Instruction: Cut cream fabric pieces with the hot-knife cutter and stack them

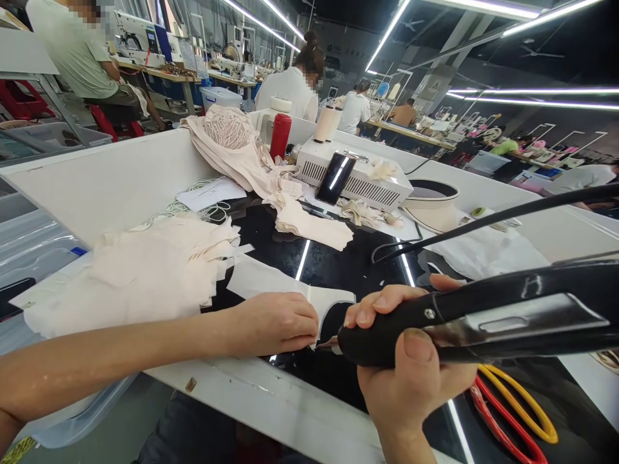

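My right hand (411, 367) wraps around a black handheld tool (387, 332) with a metal lever on its side and a narrow pointed metal tip. The thumb lies on the near side of the body. That tip reaches the edge of a white fabric piece (271, 280) lying on the glossy black surface. My left hand (285, 322) rests over the piece's near end with fingers pressed together at its edge, right beside the tip; the fingertips are partly hidden. A pile of cream fabric pieces (159, 270) spreads left of it, and a smaller cream stack (314, 222) sits farther back.
Red and yellow handled loops (517, 406) lie at the right front. At the back stand a phone (335, 177), a white vented box (358, 171), a red bottle (279, 136) and a round bin (432, 203). A black cable (483, 222) arches over the right side. Other people sit beyond.
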The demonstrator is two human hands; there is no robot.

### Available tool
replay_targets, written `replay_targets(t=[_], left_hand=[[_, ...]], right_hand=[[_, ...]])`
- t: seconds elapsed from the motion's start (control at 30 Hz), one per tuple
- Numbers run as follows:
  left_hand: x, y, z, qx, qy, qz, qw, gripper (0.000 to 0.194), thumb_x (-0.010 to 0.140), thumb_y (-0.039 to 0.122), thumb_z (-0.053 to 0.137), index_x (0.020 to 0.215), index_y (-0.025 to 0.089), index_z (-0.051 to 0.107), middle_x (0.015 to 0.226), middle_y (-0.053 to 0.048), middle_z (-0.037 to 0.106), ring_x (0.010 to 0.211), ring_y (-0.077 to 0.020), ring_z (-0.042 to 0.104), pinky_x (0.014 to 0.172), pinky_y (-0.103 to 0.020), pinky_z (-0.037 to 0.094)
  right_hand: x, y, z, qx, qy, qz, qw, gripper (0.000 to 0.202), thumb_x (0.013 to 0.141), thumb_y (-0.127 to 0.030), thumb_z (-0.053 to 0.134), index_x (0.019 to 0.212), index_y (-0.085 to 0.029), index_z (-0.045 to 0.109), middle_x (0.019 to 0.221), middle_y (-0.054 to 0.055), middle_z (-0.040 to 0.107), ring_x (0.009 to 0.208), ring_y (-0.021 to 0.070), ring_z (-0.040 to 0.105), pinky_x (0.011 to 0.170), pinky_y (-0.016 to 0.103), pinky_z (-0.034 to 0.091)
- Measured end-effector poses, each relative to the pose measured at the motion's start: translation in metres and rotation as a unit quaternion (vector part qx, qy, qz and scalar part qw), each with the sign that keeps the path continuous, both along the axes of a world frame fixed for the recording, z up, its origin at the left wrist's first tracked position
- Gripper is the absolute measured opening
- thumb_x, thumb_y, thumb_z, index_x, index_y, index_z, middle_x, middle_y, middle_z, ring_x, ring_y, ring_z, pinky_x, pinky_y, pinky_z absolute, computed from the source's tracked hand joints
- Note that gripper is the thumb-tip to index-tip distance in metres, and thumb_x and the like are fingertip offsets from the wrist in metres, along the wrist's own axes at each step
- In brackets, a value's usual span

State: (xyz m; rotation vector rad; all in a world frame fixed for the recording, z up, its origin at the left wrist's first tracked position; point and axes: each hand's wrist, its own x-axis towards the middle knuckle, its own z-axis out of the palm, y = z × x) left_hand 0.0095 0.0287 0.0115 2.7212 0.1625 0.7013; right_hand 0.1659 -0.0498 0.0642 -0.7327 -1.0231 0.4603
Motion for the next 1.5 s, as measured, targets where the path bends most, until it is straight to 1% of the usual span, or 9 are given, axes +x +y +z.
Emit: replay_targets(t=[0.17, 0.27, 0.4, 0.6, 0.7, 0.87, 1.07, 1.3, 1.5], left_hand=[[0.0, 0.001, 0.003, -0.06, -0.001, 0.008, 0.998, 0.02, 0.109, 0.018, 0.052, 0.103, 0.016, 0.071, 0.107, -0.006, 0.075, 0.098, -0.0189, 0.065, 0.091, -0.029, 0.051], [0.002, 0.002, 0.003, -0.071, 0.007, 0.021, 0.997, 0.018, 0.108, 0.018, 0.055, 0.1, 0.016, 0.071, 0.106, -0.005, 0.075, 0.098, -0.0189, 0.066, 0.091, -0.029, 0.05], [0.007, 0.004, 0.001, -0.061, 0.027, 0.038, 0.997, 0.006, 0.1, 0.017, 0.069, 0.094, 0.017, 0.07, 0.101, -0.004, 0.074, 0.097, -0.0191, 0.066, 0.091, -0.029, 0.05], [0.011, 0.005, -0.001, -0.015, 0.015, 0.058, 0.998, 0.007, 0.095, 0.014, 0.073, 0.094, 0.016, 0.066, 0.1, -0.003, 0.071, 0.096, -0.0195, 0.065, 0.09, -0.03, 0.05], [0.012, 0.005, -0.001, 0.01, -0.004, 0.043, 0.999, 0.009, 0.095, 0.009, 0.071, 0.093, 0.016, 0.065, 0.098, -0.003, 0.07, 0.095, -0.019, 0.065, 0.091, -0.03, 0.049], [0.011, 0.005, -0.002, 0.044, 0.001, 0.006, 0.999, 0.012, 0.095, 0.005, 0.069, 0.096, 0.017, 0.066, 0.093, -0.002, 0.071, 0.089, -0.0178, 0.065, 0.085, -0.028, 0.05], [0.003, 0.009, -0.005, 0.055, 0.009, -0.004, 0.998, 0.015, 0.1, 0.005, 0.061, 0.102, 0.018, 0.069, 0.101, -0.004, 0.075, 0.092, -0.0177, 0.068, 0.087, -0.029, 0.052], [-0.007, 0.014, -0.002, 0.053, 0.001, -0.043, 0.998, 0.019, 0.106, 0.012, 0.054, 0.108, 0.015, 0.073, 0.108, -0.006, 0.075, 0.096, -0.0192, 0.07, 0.093, -0.032, 0.053], [-0.01, 0.014, -0.002, 0.059, 0.002, -0.053, 0.997, 0.016, 0.105, 0.016, 0.059, 0.111, 0.018, 0.074, 0.109, -0.007, 0.076, 0.101, -0.0195, 0.071, 0.098, -0.031, 0.054]], right_hand=[[0.0, 0.0, 0.001, 0.006, 0.002, 0.001, 1.0, 0.042, 0.089, -0.03, 0.078, 0.125, -0.024, 0.058, 0.084, -0.004, 0.064, 0.061, 0.0141, 0.062, 0.055, 0.031, 0.057], [-0.001, 0.0, 0.0, 0.006, 0.005, 0.002, 1.0, 0.042, 0.088, -0.028, 0.079, 0.125, -0.024, 0.058, 0.084, -0.004, 0.064, 0.061, 0.0141, 0.062, 0.055, 0.031, 0.057], [-0.001, 0.0, -0.001, 0.008, 0.013, 0.007, 1.0, 0.042, 0.088, -0.027, 0.078, 0.125, -0.024, 0.059, 0.084, -0.003, 0.064, 0.061, 0.0139, 0.063, 0.055, 0.031, 0.058], [-0.001, 0.0, -0.001, 0.008, 0.011, -0.001, 1.0, 0.043, 0.087, -0.029, 0.079, 0.123, -0.024, 0.059, 0.083, -0.003, 0.064, 0.06, 0.0146, 0.063, 0.054, 0.032, 0.059], [-0.001, 0.0, 0.0, 0.005, 0.012, -0.006, 1.0, 0.043, 0.086, -0.03, 0.08, 0.123, -0.023, 0.058, 0.082, -0.003, 0.064, 0.059, 0.0148, 0.063, 0.054, 0.032, 0.058], [-0.002, 0.0, 0.0, -0.003, 0.015, -0.013, 1.0, 0.045, 0.085, -0.032, 0.08, 0.123, -0.024, 0.059, 0.082, -0.004, 0.063, 0.058, 0.0142, 0.062, 0.052, 0.031, 0.057], [-0.002, 0.0, 0.002, 0.006, 0.018, -0.013, 1.0, 0.044, 0.084, -0.03, 0.081, 0.121, -0.023, 0.06, 0.081, -0.004, 0.065, 0.057, 0.0138, 0.061, 0.051, 0.03, 0.057], [-0.004, 0.003, 0.002, 0.007, 0.032, -0.009, 0.999, 0.043, 0.082, -0.028, 0.081, 0.12, -0.023, 0.06, 0.079, -0.005, 0.066, 0.056, 0.0138, 0.06, 0.049, 0.028, 0.055], [-0.002, 0.0, 0.003, 0.0, 0.029, -0.017, 0.999, 0.044, 0.081, -0.028, 0.079, 0.12, -0.024, 0.059, 0.08, -0.005, 0.065, 0.056, 0.0142, 0.06, 0.049, 0.028, 0.055]])
